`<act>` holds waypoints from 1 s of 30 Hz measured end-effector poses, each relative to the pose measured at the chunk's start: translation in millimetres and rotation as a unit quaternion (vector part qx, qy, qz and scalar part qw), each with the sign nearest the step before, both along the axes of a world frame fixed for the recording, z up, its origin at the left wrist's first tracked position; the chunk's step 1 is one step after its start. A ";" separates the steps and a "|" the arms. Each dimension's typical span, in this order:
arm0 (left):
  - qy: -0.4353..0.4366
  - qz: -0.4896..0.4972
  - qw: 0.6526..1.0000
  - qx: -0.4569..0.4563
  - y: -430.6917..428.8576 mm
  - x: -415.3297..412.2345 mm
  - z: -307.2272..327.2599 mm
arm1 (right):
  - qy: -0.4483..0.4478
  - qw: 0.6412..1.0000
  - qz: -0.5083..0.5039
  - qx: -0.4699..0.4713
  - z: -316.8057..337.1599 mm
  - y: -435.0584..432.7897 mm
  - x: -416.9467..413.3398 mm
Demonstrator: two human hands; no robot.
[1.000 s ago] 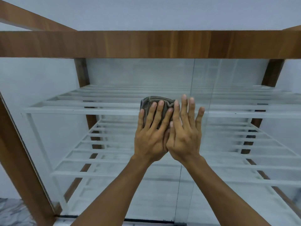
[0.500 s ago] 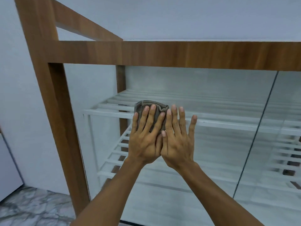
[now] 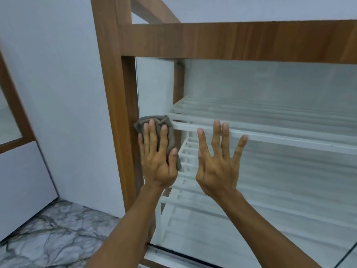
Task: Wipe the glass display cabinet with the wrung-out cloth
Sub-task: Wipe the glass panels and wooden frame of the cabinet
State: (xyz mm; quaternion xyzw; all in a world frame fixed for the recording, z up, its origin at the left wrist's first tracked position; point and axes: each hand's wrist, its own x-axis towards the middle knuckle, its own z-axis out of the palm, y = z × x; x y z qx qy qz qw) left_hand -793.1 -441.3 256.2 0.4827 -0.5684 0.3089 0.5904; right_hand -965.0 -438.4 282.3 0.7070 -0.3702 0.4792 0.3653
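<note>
A: Where is the cloth (image 3: 158,132) now?

B: It is folded into a grey pad and lies flat against the front glass (image 3: 280,190) of the glass display cabinet (image 3: 251,41). It sits at the far left edge of the pane, and its left side touches the wooden post (image 3: 114,113) or is just beside it. It is level with the upper white shelf (image 3: 270,130) behind the glass.

A: And 0.5 s ago?

B: Then the cloth was well to the right of that post, with clear glass between them. It has travelled left along the pane, at about the same height.

A: What does the left hand (image 3: 157,161) do?

B: It presses the cloth with straight fingers laid over it, and the thumb lies along the right edge of the cloth. The fingers do not curl around it.

A: And the right hand (image 3: 218,167)?

B: It holds nothing. Its 5 fingers are straight and spread wide, palm toward the glass. Whether it really touches the pane, I cannot tell.

A: Were the 2 hands like this before?

B: No. Before, they were side by side and touching, with the right fingers close together. Now there is a clear gap between them, because the right hand has stayed behind.

A: Anything else in view?

B: A pale wall (image 3: 67,93) to the left and a marble floor (image 3: 58,238) below it.
</note>
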 end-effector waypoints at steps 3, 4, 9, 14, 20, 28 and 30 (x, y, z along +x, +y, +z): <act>0.077 0.002 0.996 0.048 7.4 -27.4 -32.9 | 0.007 1.000 0.003 0.005 -21.9 0.9 6.1; 0.057 -0.007 0.996 0.068 10.1 -36.8 -41.4 | 0.020 1.000 -0.004 0.001 -30.8 0.7 7.8; -0.153 -0.015 0.988 0.031 3.8 0.2 -31.4 | 0.019 1.000 -0.001 -0.006 -47.1 -3.4 8.0; 0.076 -0.013 0.996 0.052 11.0 -36.6 -42.2 | -0.012 1.000 0.009 -0.022 -45.1 -1.9 11.4; -0.080 -0.041 0.996 0.008 -0.7 -9.7 -21.8 | -0.059 0.998 -0.005 -0.007 -53.9 -0.8 -2.7; 0.051 -0.039 0.997 0.038 7.3 -70.5 -48.8 | -0.056 0.998 0.033 -0.018 -55.6 -0.9 -9.9; -0.001 -0.038 0.999 0.023 3.3 -58.8 -48.7 | -0.047 0.998 0.042 -0.010 -54.2 1.2 -15.9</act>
